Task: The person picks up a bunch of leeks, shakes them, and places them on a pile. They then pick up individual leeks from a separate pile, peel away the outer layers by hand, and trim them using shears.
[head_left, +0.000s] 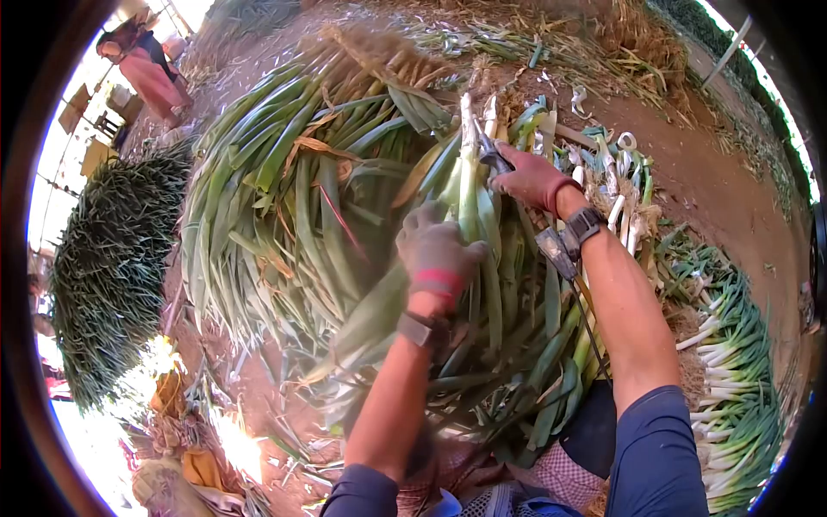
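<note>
My left hand (438, 252), in a grey glove with a red cuff, closes around the green part of a large green onion (468, 177). The onion's white shaft and root end point away from me; motion blurs the glove and the leaves beside it. In my right hand (532, 178), in a reddish glove, is a tool like an air blow gun (494, 158), its nozzle close to the white shaft. A fitting (556, 250) and a dark hose run down from it along my forearm. A big heap of unpeeled green onions (301, 198) lies left of my hands.
Cleaned green onions (724, 405) lie in a long row at the right. Peeled skins and scraps (616, 172) litter the soil beyond my right hand. Another green pile (116, 276) stands at the far left, and a person (151, 73) is behind it. Dry straw (633, 43) covers the back.
</note>
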A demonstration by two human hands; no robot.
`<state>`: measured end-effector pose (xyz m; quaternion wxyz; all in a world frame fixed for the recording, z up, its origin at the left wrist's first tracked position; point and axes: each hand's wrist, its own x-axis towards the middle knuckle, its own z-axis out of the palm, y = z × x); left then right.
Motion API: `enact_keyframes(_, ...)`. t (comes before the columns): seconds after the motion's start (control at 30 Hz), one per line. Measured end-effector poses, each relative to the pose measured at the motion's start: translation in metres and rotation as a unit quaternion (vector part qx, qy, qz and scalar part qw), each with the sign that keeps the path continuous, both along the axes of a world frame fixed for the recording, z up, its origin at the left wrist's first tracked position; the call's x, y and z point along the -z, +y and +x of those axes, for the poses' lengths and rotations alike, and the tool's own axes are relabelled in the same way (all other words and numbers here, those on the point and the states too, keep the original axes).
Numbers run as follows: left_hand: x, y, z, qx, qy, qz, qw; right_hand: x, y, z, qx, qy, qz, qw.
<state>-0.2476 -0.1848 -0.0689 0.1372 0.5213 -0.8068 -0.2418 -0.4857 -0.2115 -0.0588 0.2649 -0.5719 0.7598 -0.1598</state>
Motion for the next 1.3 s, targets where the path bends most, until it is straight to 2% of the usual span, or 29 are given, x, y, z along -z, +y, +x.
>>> enact_keyframes(0.03, -0.003, 0.006, -0.003, -0.008, -0.011, -0.075, 0.997, 0.003, -0.001, -0.004, -0.013, -0.004, -0.016, 1.000)
enact_keyframes(0.1, -0.006, 0.012, -0.007, -0.004, -0.017, -0.110, 0.994, -0.008, 0.025, 0.003, -0.001, -0.006, -0.028, 1.000)
enact_keyframes(0.17, 0.000, 0.010, -0.011, 0.005, -0.015, 0.015, 1.000, -0.019, 0.055, 0.005, -0.045, -0.070, 0.028, 0.996)
enact_keyframes(0.2, 0.002, 0.010, -0.011, 0.007, -0.014, 0.015, 1.000, -0.022, 0.077, 0.008, -0.030, -0.096, 0.042, 0.994)
enact_keyframes(0.27, 0.005, 0.009, -0.009, 0.012, 0.025, 0.089, 0.996, -0.041, 0.117, 0.022, -0.019, -0.115, 0.082, 0.990)
enact_keyframes(0.3, 0.007, 0.009, -0.008, 0.013, 0.027, 0.088, 0.996, -0.025, 0.140, 0.020, -0.035, -0.131, 0.036, 0.990)
enact_keyframes(0.5, 0.006, 0.031, 0.002, 0.056, 0.104, 0.165, 0.979, -0.048, 0.235, 0.037, -0.049, -0.131, 0.021, 0.990)
enact_keyframes(0.57, 0.016, 0.043, 0.002, 0.074, 0.126, 0.197, 0.970, -0.045, 0.250, 0.037, -0.076, -0.103, -0.023, 0.992)
enact_keyframes(0.6, 0.024, 0.056, -0.001, 0.101, 0.108, 0.138, 0.979, -0.052, 0.257, 0.036, -0.114, -0.052, -0.056, 0.991)
enact_keyframes(0.63, 0.021, 0.063, -0.003, 0.103, 0.108, 0.139, 0.979, -0.063, 0.255, 0.036, -0.112, -0.052, -0.055, 0.991)
enact_keyframes(0.7, 0.015, 0.074, -0.010, 0.118, 0.096, 0.177, 0.972, -0.083, 0.242, 0.033, 0.018, -0.080, 0.096, 0.992)
enact_keyframes(0.73, 0.018, 0.082, -0.014, 0.144, 0.077, 0.155, 0.974, -0.070, 0.241, 0.025, -0.007, -0.046, 0.039, 0.998)
enact_keyframes(0.77, 0.019, 0.089, -0.018, 0.145, 0.077, 0.155, 0.974, -0.062, 0.235, 0.022, -0.007, -0.046, 0.038, 0.998)
enact_keyframes(0.83, 0.023, 0.100, -0.025, 0.156, 0.063, 0.133, 0.977, -0.051, 0.218, 0.017, -0.040, -0.057, -0.099, 0.993)
enact_keyframes(0.9, 0.017, 0.108, -0.035, 0.155, 0.035, 0.160, 0.974, -0.050, 0.201, 0.012, -0.026, -0.032, -0.068, 0.997)
enact_keyframes(0.97, 0.019, 0.119, -0.047, 0.165, 0.027, 0.179, 0.969, -0.051, 0.187, 0.010, -0.034, 0.019, 0.026, 0.999)
enact_keyframes(1.03, 0.019, 0.132, -0.057, 0.180, 0.001, 0.188, 0.966, -0.049, 0.184, 0.005, -0.013, -0.013, 0.045, 0.999)
enact_keyframes(1.1, 0.018, 0.137, -0.065, 0.229, 0.006, 0.202, 0.952, -0.054, 0.178, -0.010, 0.076, 0.069, 0.098, 0.990)
enact_keyframes(1.17, 0.016, 0.132, -0.071, 0.231, 0.011, 0.178, 0.957, -0.037, 0.186, -0.039, 0.163, 0.101, 0.076, 0.978)
enact_keyframes(1.23, 0.011, 0.105, -0.077, 0.252, 0.018, 0.156, 0.955, -0.030, 0.202, -0.056, 0.209, 0.055, 0.046, 0.975)
enact_keyframes(1.3, 0.000, 0.071, -0.063, 0.149, 0.124, 0.053, 0.980, -0.026, 0.219, -0.057, 0.192, 0.027, 0.041, 0.980)
